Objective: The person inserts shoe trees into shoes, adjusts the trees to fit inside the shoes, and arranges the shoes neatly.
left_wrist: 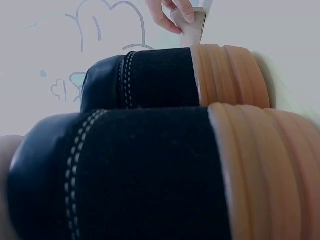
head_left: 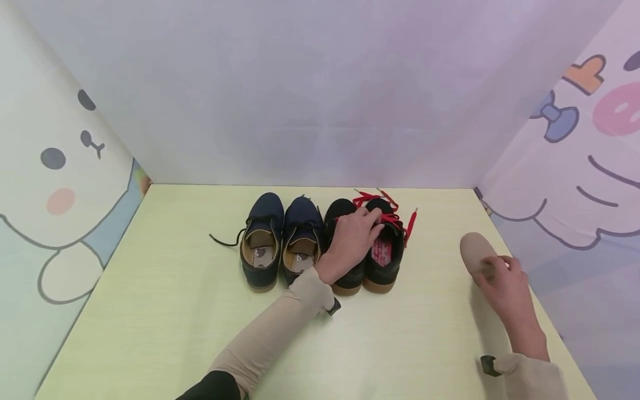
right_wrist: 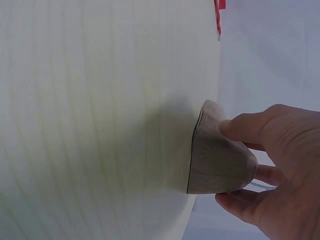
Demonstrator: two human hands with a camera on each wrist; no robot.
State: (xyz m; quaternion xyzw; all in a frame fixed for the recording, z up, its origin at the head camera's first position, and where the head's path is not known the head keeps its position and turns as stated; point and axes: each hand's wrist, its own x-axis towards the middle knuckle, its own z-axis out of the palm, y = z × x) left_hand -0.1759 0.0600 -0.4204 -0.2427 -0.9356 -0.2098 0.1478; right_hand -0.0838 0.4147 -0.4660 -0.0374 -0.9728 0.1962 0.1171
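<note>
Two black shoes with red laces and tan soles stand side by side; the right black shoe shows a red patterned insole. My left hand reaches across the left black shoe, its bent fingers gripping the right one near the laces; the thumb is hidden. Both black heels fill the left wrist view, where that hand's fingers are out of sight. At the table's right side, my right hand holds a taupe oval block by its rounded upper part. Its flat underside faces the tabletop.
Left of the black pair stand two navy shoes with dark laces, one lace trailing left. Pale yellow wood-grain table lies underneath. A plain pale backdrop rises behind, with cartoon-printed sheets along both sides.
</note>
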